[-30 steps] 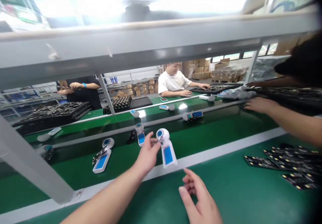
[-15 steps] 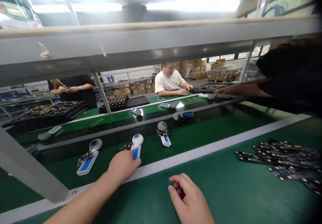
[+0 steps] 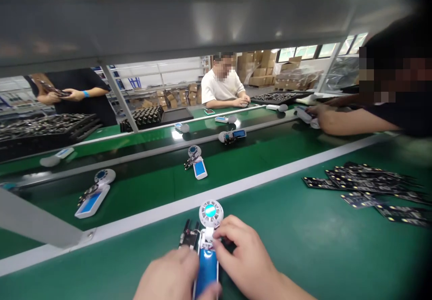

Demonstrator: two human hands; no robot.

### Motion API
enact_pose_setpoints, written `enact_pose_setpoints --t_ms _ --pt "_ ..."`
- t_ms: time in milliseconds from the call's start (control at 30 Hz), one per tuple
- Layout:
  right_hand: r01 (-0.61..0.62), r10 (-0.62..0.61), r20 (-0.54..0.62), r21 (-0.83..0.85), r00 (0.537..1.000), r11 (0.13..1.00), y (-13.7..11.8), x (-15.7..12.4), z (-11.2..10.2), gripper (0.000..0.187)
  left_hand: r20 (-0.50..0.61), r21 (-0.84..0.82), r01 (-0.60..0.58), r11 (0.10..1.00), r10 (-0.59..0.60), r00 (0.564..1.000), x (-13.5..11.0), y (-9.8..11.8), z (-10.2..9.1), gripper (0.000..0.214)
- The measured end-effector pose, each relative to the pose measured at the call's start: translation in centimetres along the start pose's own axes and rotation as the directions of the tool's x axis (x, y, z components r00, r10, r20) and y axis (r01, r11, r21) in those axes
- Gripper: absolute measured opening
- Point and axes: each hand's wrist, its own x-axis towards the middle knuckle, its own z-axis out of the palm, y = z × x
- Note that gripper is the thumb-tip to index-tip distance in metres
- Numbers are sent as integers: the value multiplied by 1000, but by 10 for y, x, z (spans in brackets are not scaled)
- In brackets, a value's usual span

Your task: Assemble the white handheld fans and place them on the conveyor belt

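A white handheld fan (image 3: 211,213) with a round slotted head and turquoise centre lies on the green bench in front of me. Its handle is uncovered, showing a blue block (image 3: 207,266) inside. My left hand (image 3: 170,270) is closed around the lower handle and somewhat blurred. At the neck, just below the head, the fingers of my right hand (image 3: 248,250) pinch the fan; the exact part between the fingertips is hidden. A small dark circuit board (image 3: 189,237) hangs out on the fan's left side, beside my left hand.
Past a pale rail (image 3: 151,214), more fans lie on the green belt (image 3: 162,178), including one with its board out (image 3: 199,167). Black circuit boards (image 3: 364,183) are piled at right. A metal post (image 3: 37,219) stands left. A co-worker's arm (image 3: 354,121) reaches in from the right.
My left hand has brought the fan from the belt over the rail to the bench. My right hand has moved up to its neck. The view has tilted down.
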Motion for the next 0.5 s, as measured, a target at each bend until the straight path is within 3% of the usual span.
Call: enact_pose_setpoints --t_ms 100,167,267,367,500 --pt "16 -16 9 15 1000 1000 -1 -1 1 21 -156 -74 191 979 -201 967 11 -16 -14 31" --pt "34 -34 11 5 999 999 -1 0 3 19 -168 -129 246 961 -265 949 17 -27 -13 29" --pt "55 -55 3 -58 998 997 -1 0 7 17 -90 -306 253 918 -292 952 20 -35 -5 18" --pt "95 -93 17 -140 995 986 -1 0 10 15 -27 -523 298 799 -365 931 19 -31 -1 14" --pt "139 -131 58 -179 990 974 -1 -2 10 16 -97 -675 214 706 -373 923 14 -18 0 20"
